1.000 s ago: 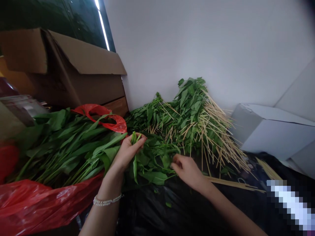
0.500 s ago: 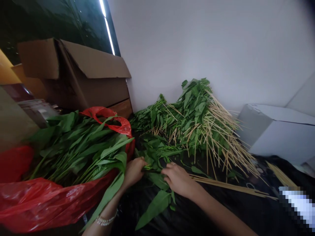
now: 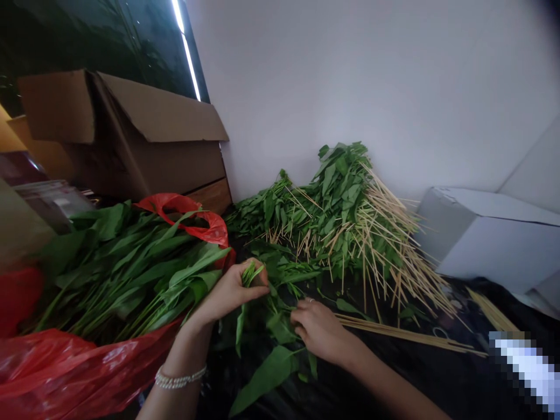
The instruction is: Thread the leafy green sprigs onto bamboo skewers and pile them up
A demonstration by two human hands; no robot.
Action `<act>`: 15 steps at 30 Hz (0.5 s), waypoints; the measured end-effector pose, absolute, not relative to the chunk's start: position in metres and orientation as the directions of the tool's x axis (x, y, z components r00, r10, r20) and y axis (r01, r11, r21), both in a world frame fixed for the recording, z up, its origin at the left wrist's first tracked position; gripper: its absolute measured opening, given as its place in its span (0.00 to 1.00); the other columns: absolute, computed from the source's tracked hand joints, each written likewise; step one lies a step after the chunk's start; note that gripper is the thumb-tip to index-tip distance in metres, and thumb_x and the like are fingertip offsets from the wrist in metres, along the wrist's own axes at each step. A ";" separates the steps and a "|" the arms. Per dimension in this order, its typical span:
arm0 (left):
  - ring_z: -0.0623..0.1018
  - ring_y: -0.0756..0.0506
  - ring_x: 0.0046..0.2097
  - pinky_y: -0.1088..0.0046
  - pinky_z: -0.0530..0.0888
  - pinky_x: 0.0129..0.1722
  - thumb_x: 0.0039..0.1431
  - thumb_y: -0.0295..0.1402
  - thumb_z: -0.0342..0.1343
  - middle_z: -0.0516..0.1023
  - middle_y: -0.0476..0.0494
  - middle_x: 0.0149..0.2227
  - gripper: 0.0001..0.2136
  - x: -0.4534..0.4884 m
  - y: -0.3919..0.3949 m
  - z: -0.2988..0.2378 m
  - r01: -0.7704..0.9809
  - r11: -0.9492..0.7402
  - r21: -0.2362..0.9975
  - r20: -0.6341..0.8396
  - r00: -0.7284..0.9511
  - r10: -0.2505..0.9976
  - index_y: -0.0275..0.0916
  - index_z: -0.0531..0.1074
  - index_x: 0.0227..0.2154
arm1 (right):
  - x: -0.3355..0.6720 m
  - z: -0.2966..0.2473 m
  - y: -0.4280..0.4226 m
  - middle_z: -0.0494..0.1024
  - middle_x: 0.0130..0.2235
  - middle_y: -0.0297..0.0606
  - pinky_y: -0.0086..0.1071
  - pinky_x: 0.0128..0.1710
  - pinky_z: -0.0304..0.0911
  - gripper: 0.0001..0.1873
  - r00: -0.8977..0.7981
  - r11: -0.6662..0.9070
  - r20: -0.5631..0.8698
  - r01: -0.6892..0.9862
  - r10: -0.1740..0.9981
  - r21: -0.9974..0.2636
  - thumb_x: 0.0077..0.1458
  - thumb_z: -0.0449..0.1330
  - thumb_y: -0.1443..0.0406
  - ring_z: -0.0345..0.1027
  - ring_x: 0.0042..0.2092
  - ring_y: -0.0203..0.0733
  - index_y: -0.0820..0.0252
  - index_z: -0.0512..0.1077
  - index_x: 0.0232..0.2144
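My left hand [image 3: 227, 291] is closed round a small bunch of green leaf stems [image 3: 250, 274], held upright just above the black sheet. My right hand [image 3: 317, 329] is curled with its fingers on loose green leaves [image 3: 280, 326] lying below that bunch. A large leaf [image 3: 262, 379] lies on the black sheet close to my wrists. Behind the hands rises a heap of leaves threaded on bamboo skewers [image 3: 350, 216].
A red plastic bag [image 3: 65, 367] full of long leafy stalks [image 3: 126, 262] lies at the left. Open cardboard boxes [image 3: 144, 140] stand behind it. A white box [image 3: 490, 233] sits at the right. Bare skewers [image 3: 411, 332] lie on the black sheet [image 3: 437, 379].
My left hand has risen from the black sheet with a small bunch of stems gripped in it. My right hand stays low on the loose leaves.
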State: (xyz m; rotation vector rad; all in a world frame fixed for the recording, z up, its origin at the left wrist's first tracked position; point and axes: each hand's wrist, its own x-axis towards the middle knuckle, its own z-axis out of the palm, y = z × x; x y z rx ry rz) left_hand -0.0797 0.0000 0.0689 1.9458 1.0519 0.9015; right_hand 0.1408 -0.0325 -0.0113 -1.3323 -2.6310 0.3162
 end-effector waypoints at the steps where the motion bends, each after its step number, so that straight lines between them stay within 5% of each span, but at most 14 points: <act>1: 0.71 0.49 0.33 0.76 0.68 0.35 0.49 0.33 0.61 0.72 0.48 0.32 0.06 -0.079 0.002 0.071 0.351 -0.380 0.856 0.226 0.406 0.885 0.37 0.72 0.26 | 0.141 -0.011 -0.033 0.75 0.36 0.38 0.30 0.44 0.58 0.07 -0.585 0.578 0.060 0.773 0.809 -0.263 0.55 0.56 0.70 0.68 0.42 0.42 0.58 0.74 0.31; 7: 0.75 0.46 0.35 0.72 0.69 0.38 0.51 0.32 0.60 0.76 0.46 0.30 0.05 -0.086 0.011 0.057 0.445 -0.353 0.823 0.223 0.320 0.921 0.36 0.77 0.28 | 0.141 -0.008 -0.042 0.75 0.37 0.38 0.35 0.47 0.57 0.08 -0.591 0.587 0.065 0.771 0.804 -0.247 0.59 0.54 0.69 0.67 0.43 0.44 0.58 0.73 0.31; 15: 0.75 0.46 0.37 0.76 0.67 0.37 0.46 0.23 0.59 0.76 0.49 0.33 0.08 -0.086 -0.020 0.022 0.630 -0.461 0.625 -0.020 0.604 0.797 0.41 0.79 0.29 | 0.142 -0.003 -0.041 0.74 0.33 0.35 0.33 0.45 0.57 0.10 -0.571 0.604 0.199 0.732 0.797 -0.316 0.61 0.54 0.67 0.65 0.40 0.40 0.58 0.72 0.29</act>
